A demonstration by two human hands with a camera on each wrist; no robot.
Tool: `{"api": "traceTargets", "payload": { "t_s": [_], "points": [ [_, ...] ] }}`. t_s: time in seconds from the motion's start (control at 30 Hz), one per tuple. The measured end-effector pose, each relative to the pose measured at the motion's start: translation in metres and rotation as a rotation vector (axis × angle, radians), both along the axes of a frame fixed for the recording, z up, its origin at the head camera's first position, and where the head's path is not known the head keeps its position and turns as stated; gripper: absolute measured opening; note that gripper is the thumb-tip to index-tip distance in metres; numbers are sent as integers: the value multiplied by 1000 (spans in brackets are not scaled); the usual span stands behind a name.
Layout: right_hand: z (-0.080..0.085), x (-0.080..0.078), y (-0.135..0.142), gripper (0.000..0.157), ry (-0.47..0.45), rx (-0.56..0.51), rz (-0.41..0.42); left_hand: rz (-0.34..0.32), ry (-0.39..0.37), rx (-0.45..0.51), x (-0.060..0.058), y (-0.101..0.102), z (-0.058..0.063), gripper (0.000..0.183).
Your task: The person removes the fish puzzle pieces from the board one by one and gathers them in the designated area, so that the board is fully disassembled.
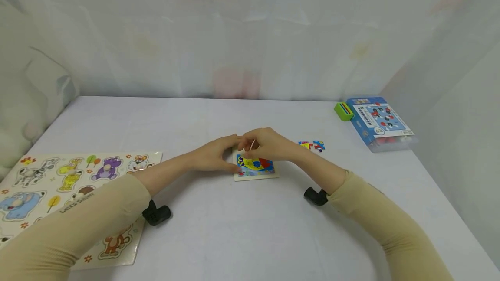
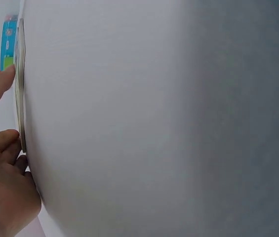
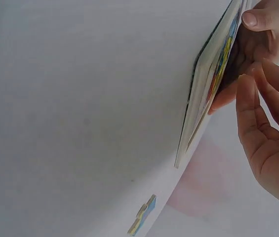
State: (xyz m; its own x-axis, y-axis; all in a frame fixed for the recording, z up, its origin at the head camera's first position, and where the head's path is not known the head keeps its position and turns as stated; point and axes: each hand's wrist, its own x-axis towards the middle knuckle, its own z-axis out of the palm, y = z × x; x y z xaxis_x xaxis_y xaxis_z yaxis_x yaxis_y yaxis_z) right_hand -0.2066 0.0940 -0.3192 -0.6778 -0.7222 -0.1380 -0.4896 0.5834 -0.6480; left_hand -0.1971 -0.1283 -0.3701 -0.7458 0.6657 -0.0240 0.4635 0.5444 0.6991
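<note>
A small jigsaw board [image 1: 255,177] with a pale rim and a bright yellow, red and blue picture lies mid-table. My left hand [image 1: 212,153] holds it from the left, thumb at the near left corner and fingers round the far side; the left wrist view shows the thumb [image 2: 3,81] against its edge. Over the picture hovers my right hand [image 1: 269,144], fingers bent, covering the board's upper part. In the right wrist view its bare fingertips [image 3: 246,81] stand close together, with nothing visible between them. Two loose jigsaw pieces [image 1: 319,145] lie right of the board, partly behind the right wrist.
A large cream board with animal pictures [image 1: 50,177] covers the left front of the table, partly under the left sleeve. At the back right stand a blue box [image 1: 380,120] and a small green striped block [image 1: 343,111]. White curtains hang behind the table.
</note>
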Motion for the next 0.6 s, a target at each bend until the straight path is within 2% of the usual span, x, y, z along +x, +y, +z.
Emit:
{"api": "traceTargets", "payload": {
  "t_s": [0.27,0.6],
  "points": [
    [-7,-1,-6,23,-15,46,-2,-19,17,8,1,0,-2,73],
    [-16,0,-8,27,1,69,7,7,9,-13,2,0,-3,77]
  ]
}}
